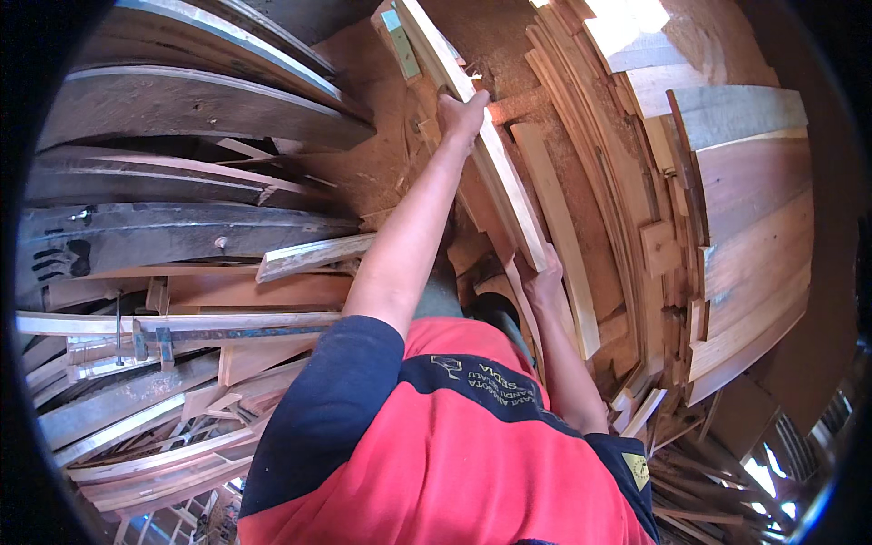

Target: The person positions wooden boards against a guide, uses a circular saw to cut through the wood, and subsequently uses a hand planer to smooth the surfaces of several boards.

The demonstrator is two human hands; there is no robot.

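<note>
A long, pale wooden plank (501,173) slants from the top middle down toward my body. My left hand (461,118) is closed round it at about mid-length, thumb along the upper side. Near its closer end, my right hand (544,278) grips the plank, with some of the fingers hidden beneath or behind it. Just right of it lies another flat board (556,222), which neither hand appears to touch. A short block with a green face (401,44) sits left of the plank's far part.
Stacks of dark boards (209,109) fill the left side, with a clamp (165,345) on a pale beam there. Long strips of wood (604,173) run along the right. Beyond them stands a wide wooden panel (758,236). Sawdust covers the floor (363,173).
</note>
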